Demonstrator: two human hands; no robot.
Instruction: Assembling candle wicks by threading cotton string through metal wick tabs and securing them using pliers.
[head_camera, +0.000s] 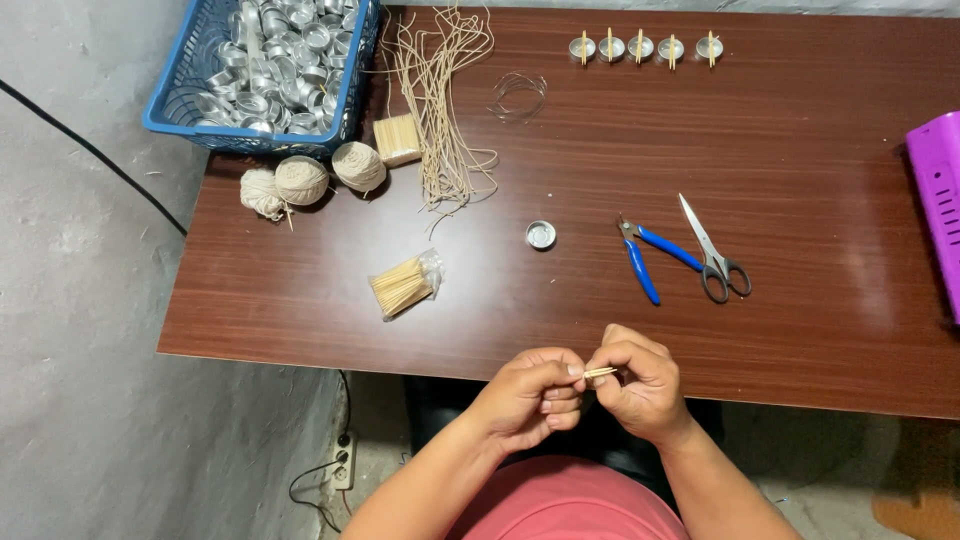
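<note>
From the head camera, the left hand (528, 398) and the right hand (640, 388) meet at six o'clock, just off the near edge of the brown tabletop (800, 170). The fingers of both hands are pressed together, pinching a short pale wooden stick (600, 373) between them; the stick lies roughly level, bridging the two hands.

At twelve o'clock from the hands sits a single small metal cup (540, 234). Toward one o'clock lie blue-handled pliers (645, 255), and just beside them grey scissors (712, 255). At ten o'clock lies a clear bag of wooden sticks (404, 284). Farther off at eleven o'clock are three balls of pale string (300, 182), a bundle of cut wick lengths (440, 110) and a blue basket (170, 105) full of metal cups. Along the far edge, at one o'clock, stands a row of five cups with sticks across them (645, 47). A purple basket (940, 200) shows at three o'clock.
</note>
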